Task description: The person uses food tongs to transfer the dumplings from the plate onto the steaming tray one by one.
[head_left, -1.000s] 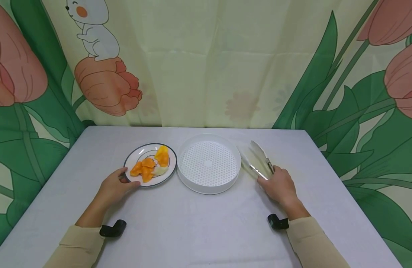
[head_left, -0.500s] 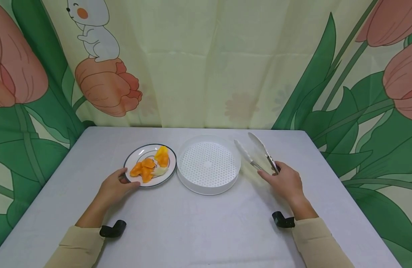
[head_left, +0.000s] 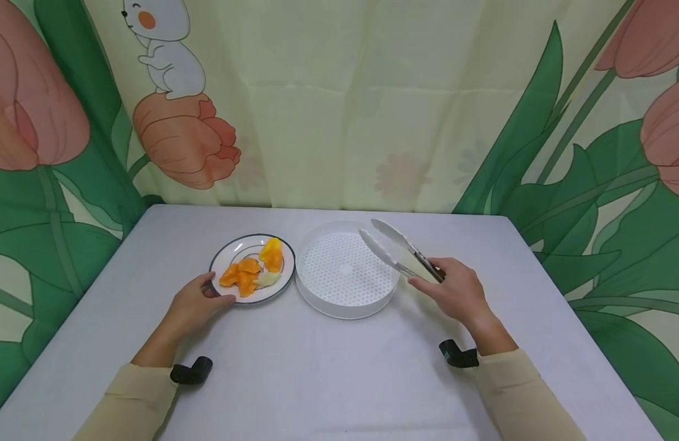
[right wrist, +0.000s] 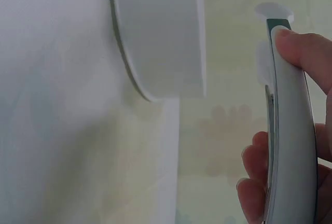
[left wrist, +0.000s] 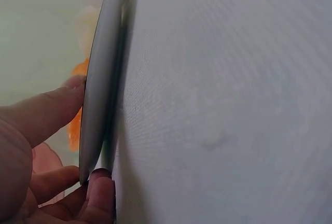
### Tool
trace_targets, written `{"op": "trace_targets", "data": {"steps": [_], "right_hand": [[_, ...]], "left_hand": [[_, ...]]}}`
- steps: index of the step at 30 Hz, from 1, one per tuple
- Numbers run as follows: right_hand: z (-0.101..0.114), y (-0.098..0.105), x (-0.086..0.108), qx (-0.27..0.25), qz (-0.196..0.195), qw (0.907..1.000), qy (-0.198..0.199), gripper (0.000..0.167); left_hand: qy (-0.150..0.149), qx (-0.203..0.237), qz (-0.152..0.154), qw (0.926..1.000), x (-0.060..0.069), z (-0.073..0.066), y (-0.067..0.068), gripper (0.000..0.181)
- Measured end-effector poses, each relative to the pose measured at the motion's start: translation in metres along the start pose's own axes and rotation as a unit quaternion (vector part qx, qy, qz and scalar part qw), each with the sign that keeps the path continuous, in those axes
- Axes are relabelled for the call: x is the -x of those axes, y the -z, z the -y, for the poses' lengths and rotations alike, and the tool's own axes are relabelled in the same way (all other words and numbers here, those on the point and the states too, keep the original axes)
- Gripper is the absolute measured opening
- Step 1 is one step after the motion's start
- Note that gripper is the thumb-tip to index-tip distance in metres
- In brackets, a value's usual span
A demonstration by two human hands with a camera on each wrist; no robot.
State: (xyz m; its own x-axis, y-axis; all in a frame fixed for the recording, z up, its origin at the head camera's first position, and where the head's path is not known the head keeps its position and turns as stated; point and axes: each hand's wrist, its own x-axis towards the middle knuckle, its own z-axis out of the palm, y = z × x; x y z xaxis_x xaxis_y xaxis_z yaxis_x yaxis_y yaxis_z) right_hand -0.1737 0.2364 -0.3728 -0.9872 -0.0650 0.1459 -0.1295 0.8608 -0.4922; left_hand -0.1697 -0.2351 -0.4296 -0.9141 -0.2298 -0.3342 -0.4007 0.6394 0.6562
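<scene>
My left hand (head_left: 193, 306) holds the near-left rim of a white plate (head_left: 227, 254) with a dark edge line, thumb on top and fingers below. The left wrist view shows the plate (left wrist: 101, 79) edge-on, close to the cloth. Several orange pieces (head_left: 247, 283), one with yellow, and a pale piece (head_left: 268, 278) lie on it, their kind unclear. My right hand (head_left: 455, 294) grips metal tongs (head_left: 413, 249), spread apart at the tips. These tips hang above the right part of a round white steamer tray (head_left: 345, 310). The right wrist view shows my thumb along the tongs' handle (right wrist: 293, 115).
A white cloth covers the table (head_left: 317, 380). The steamer tray, full of small holes, stands right beside the plate. Behind the table's far edge hangs a pale curtain (head_left: 317, 122) printed with tulips and a white animal. Black wrist cameras sit at both sleeves.
My right hand has lifted the tongs off the cloth and swung their tips left over the steamer tray. The left hand stays at the plate. The head view has shifted slightly.
</scene>
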Motion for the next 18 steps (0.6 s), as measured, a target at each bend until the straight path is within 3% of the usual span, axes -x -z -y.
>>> {"op": "trace_targets", "data": {"steps": [9,18], "right_hand": [[0.031,-0.011,-0.013,-0.013,0.079,0.9957,0.046,0.069],[0.068,-0.023,-0.027,0.058,0.130,0.9822,0.122,0.068]], "left_hand": [[0.002,-0.004,-0.005,1.0000,0.001,-0.003,-0.001,0.096],[0.003,-0.003,-0.005,1.0000,-0.001,-0.002,-0.001,0.096]]}}
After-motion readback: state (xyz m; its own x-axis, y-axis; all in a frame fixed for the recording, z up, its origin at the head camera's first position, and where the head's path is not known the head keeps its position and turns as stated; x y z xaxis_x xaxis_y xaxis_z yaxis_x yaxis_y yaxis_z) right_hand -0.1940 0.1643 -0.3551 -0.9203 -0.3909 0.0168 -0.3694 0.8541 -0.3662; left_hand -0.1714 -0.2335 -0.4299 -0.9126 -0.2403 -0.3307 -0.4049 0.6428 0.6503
